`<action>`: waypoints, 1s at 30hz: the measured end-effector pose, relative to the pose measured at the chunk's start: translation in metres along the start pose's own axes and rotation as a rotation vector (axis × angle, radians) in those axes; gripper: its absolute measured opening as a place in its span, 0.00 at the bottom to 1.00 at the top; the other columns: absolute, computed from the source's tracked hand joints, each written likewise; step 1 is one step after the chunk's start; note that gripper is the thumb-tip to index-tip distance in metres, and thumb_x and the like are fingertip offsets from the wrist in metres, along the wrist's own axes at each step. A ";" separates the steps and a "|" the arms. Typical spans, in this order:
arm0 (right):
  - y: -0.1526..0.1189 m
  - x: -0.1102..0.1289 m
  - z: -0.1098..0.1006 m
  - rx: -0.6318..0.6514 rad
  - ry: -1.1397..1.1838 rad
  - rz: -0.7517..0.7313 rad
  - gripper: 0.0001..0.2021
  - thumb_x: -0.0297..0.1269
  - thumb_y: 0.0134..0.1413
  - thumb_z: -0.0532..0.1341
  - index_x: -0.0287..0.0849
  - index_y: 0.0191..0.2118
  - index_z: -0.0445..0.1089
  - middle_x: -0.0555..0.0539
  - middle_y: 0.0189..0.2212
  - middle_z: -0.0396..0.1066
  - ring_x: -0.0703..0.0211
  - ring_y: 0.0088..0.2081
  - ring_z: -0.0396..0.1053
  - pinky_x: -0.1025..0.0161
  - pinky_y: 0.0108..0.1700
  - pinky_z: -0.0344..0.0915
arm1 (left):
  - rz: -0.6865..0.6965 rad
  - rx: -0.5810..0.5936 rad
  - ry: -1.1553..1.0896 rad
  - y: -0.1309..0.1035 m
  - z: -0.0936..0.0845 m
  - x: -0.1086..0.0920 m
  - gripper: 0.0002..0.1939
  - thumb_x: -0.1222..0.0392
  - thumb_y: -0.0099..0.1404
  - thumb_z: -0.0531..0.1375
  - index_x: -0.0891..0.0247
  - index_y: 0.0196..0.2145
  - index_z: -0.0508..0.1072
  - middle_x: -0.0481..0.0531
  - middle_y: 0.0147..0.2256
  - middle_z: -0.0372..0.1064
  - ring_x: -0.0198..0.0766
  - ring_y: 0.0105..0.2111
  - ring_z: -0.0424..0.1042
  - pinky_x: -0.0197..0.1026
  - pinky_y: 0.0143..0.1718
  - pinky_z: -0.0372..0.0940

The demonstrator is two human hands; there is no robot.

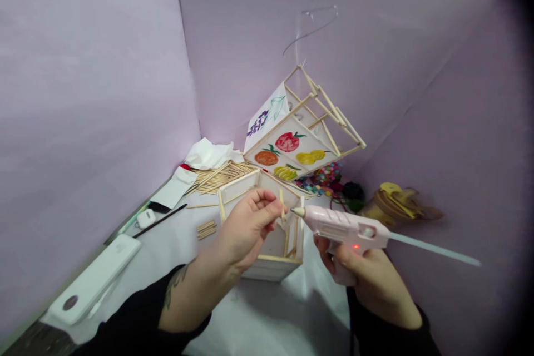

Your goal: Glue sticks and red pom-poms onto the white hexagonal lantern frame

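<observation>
Between thumb and fingers, my left hand (pixel 254 222) pinches a short wooden stick (pixel 282 204), held upright. My right hand (pixel 367 272) grips a pale pink glue gun (pixel 346 225) by its handle. The gun's metal nozzle points left, close to the stick; whether they touch I cannot tell. A clear glue stick (pixel 434 247) juts from the gun's back, and a red light glows on its side. Below my hands stands an open box (pixel 267 267) with wooden-stick edges and white walls, partly hidden by my left hand and forearm.
Behind hangs a tilted stick-frame lantern (pixel 283 147) with painted fruit panels. Many loose sticks (pixel 221 177) lie at the back left, with a few short sticks (pixel 206 228) nearer. A long white case (pixel 92 278) lies at left. Colourful beads (pixel 321 179) and a brown container (pixel 387 203) are at right.
</observation>
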State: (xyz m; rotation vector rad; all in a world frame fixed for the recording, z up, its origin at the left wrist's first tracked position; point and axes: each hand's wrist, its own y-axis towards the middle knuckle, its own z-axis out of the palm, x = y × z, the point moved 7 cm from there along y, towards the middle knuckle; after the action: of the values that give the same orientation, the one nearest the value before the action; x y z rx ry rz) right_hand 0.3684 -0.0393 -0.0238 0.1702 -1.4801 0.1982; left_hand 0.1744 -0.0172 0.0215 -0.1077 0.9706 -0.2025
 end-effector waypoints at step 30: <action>0.006 0.007 -0.001 -0.109 -0.026 -0.077 0.24 0.59 0.48 0.70 0.40 0.31 0.71 0.49 0.22 0.68 0.63 0.21 0.61 0.66 0.23 0.57 | 0.011 0.068 0.164 -0.003 0.006 0.001 0.25 0.51 0.45 0.77 0.63 0.31 0.67 0.41 0.24 0.64 0.27 0.24 0.59 0.34 0.26 0.52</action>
State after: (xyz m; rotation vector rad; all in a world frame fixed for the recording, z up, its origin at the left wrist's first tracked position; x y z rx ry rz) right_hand 0.3686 -0.0326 -0.0175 0.1426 -1.5039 0.0530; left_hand 0.1796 -0.0207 0.0250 -0.0234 1.1257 -0.2364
